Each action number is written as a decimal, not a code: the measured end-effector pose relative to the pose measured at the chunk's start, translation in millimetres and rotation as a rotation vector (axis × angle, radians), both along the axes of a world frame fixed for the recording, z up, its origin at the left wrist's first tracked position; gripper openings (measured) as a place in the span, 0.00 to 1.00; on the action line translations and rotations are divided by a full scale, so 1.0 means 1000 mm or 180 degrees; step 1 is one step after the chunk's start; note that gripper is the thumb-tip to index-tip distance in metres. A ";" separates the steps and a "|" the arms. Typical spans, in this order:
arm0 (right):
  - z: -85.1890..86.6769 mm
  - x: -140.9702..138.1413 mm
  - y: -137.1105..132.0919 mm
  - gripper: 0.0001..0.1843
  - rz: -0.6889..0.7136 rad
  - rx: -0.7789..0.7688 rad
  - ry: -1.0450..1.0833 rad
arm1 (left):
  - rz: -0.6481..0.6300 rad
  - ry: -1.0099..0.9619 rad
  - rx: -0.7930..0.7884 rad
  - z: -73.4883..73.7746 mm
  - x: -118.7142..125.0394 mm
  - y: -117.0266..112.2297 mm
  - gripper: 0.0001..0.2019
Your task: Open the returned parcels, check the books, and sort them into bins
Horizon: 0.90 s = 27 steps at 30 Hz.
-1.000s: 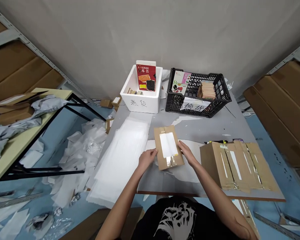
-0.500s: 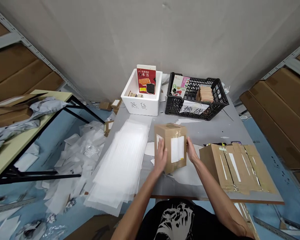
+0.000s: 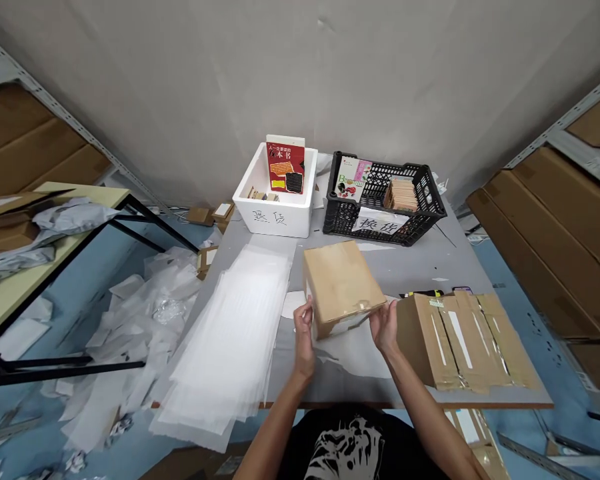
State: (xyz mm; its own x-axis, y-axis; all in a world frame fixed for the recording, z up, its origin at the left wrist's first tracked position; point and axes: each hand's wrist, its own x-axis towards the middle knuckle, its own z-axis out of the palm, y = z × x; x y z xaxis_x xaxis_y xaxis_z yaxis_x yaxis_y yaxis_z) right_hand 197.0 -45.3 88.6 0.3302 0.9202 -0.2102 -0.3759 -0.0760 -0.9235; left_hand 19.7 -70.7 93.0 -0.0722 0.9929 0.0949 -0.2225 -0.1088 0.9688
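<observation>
A small taped cardboard box (image 3: 341, 287) stands tilted on the grey table (image 3: 350, 373), its plain brown face turned up. My left hand (image 3: 304, 331) grips its lower left corner, and my right hand (image 3: 384, 327) holds its lower right edge. The white label is hidden from this angle. Just right of my right hand sits a larger cardboard box (image 3: 463, 343) with strips of tape across it. To the left of my left hand lies a stack of white foam sheets (image 3: 225, 350).
At the back of the table stand a white foam box (image 3: 273, 223) holding a red book (image 3: 285, 163) and a black plastic crate (image 3: 385, 200) with books. A phone (image 3: 461, 290) lies behind the larger box. White sheets litter the blue floor on the left.
The small box has been turned over between my hands, so its white label no longer shows and a plain brown face is up. My view has shifted slightly.
</observation>
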 end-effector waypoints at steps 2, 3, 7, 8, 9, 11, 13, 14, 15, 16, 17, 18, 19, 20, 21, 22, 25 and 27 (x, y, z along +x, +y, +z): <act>0.003 -0.005 -0.002 0.32 0.0044 0.0110 -0.0136 | 0.0049 -0.0375 -0.0302 -0.003 -0.008 0.003 0.26; 0.003 -0.006 -0.003 0.31 0.0043 0.0138 -0.0173 | 0.0035 -0.0389 -0.0359 -0.005 -0.010 0.004 0.27; 0.003 0.002 -0.002 0.34 0.0191 -0.0001 -0.0292 | -0.0021 0.0057 -0.0205 -0.011 -0.014 0.008 0.30; 0.001 0.006 -0.003 0.35 0.0285 -0.0066 -0.0356 | -0.0057 0.0160 -0.0140 -0.015 -0.014 0.006 0.30; -0.002 0.010 -0.005 0.36 0.0402 -0.0144 -0.0419 | -0.0087 0.0226 -0.0096 -0.020 -0.015 0.003 0.30; -0.009 0.018 -0.012 0.37 0.0636 -0.0358 -0.0439 | -0.0051 0.0260 -0.0132 -0.033 -0.018 -0.005 0.28; -0.019 0.022 -0.021 0.36 0.0811 -0.0617 -0.0283 | 0.0176 0.0299 -0.0383 -0.046 -0.024 -0.016 0.25; -0.024 0.022 -0.026 0.36 0.0858 -0.0736 -0.0187 | 0.0310 0.0346 -0.0567 -0.051 -0.028 -0.021 0.24; -0.029 0.022 -0.030 0.35 0.0891 -0.0850 -0.0105 | 0.0399 0.0411 -0.0771 -0.056 -0.032 -0.025 0.24; -0.033 0.021 -0.033 0.35 0.0938 -0.0968 -0.0039 | 0.0413 0.0479 -0.0983 -0.059 -0.036 -0.028 0.23; -0.036 0.019 -0.035 0.34 0.1014 -0.1092 0.0015 | 0.0352 0.0532 -0.1183 -0.060 -0.039 -0.029 0.23; -0.038 0.017 -0.035 0.34 0.1105 -0.1219 0.0056 | 0.0232 0.0570 -0.1347 -0.061 -0.040 -0.029 0.24; -0.040 0.014 -0.035 0.33 0.1205 -0.1336 0.0085 | 0.0094 0.0605 -0.1453 -0.060 -0.040 -0.028 0.26; -0.040 0.011 -0.034 0.33 0.1298 -0.1421 0.0093 | -0.0010 0.0651 -0.1496 -0.058 -0.039 -0.026 0.28; -0.040 0.007 -0.033 0.32 0.1358 -0.1464 0.0065 | -0.0060 0.0704 -0.1485 -0.057 -0.036 -0.024 0.29; -0.038 0.004 -0.033 0.32 0.1371 -0.1465 -0.0008 | -0.0082 0.0761 -0.1439 -0.054 -0.033 -0.022 0.30; -0.029 -0.002 -0.036 0.31 0.1195 -0.1291 -0.0339 | -0.0112 0.0941 -0.1127 -0.047 -0.022 -0.024 0.30; -0.021 -0.003 -0.042 0.30 0.1011 -0.1010 -0.0491 | -0.0126 0.1099 -0.0675 -0.044 -0.019 -0.033 0.28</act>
